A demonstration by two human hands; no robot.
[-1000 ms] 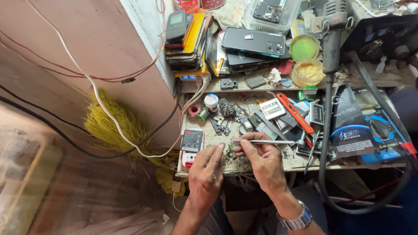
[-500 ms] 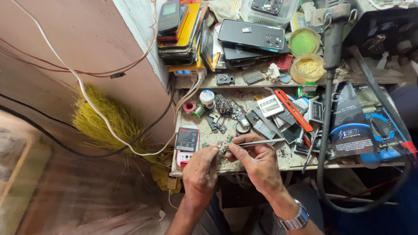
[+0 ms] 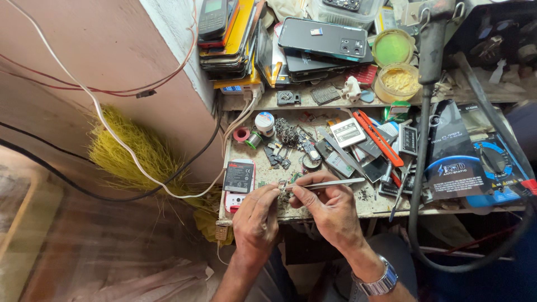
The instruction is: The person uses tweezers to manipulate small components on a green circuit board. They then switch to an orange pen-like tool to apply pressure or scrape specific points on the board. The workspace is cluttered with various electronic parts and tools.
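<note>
left hand (image 3: 254,215) – curled, pinching small part (image 3: 282,185) | right hand (image 3: 330,210) – gripping tweezers (image 3: 327,183)

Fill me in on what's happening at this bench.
A person is working on a small electronic part at the front edge of a cluttered bench. The left hand pinches the part, while the right hand holds metal tweezers with the tips at it. A phone battery lies just left of the hands, and phones are stacked on the shelf above. A wristwatch is on the right wrist.
</note>
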